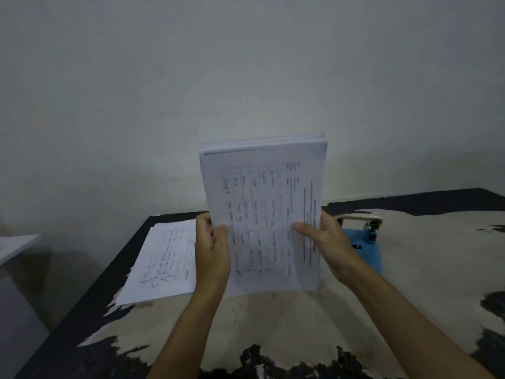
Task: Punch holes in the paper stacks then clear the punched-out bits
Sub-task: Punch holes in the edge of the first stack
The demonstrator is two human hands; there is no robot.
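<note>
Paper stack (263, 214) stands upright at centre frame, its lower edge on or just above the worn table (410, 269), and no punching is visible yet. Left hand (211, 255) clamps the stack's left edge, thumb on the front sheet; right hand (325, 242) grips the right edge the same way, fingers hidden behind. The hole punch (363, 231) waits right of centre, partly behind that hand. Another pile, the loose sheets (164, 263), lies flat at centre left; holes there can't be made out. Squaring up, it seems, so punching and clearing remain.

Both bare forearms extend forward and converge. Left hand (211, 248) and right hand (325, 242) are raised, palms facing each other, thumbs toward the camera, fingers clamped on the paper stack (262, 214).
</note>
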